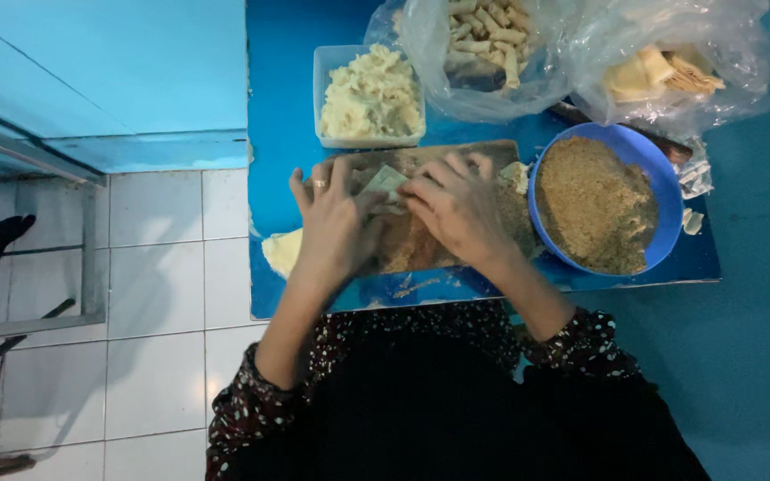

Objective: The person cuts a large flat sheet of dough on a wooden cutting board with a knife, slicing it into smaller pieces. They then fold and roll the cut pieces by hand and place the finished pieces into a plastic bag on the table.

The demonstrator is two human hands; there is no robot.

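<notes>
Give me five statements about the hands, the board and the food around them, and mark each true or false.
1. Both hands, left hand and right hand, press on a pale wrapper lying on the wooden board. True.
2. The blue bowl holds water. False: it is filled with brown crumbs.
3. A ring sits on a finger of the left hand. True.
4. The clear tub of pale filling stands to the right of the blue bowl. False: it stands beyond the board, to the bowl's left.
5. The rolled pieces lie in a metal tray. False: they lie in a clear plastic bag.
</notes>
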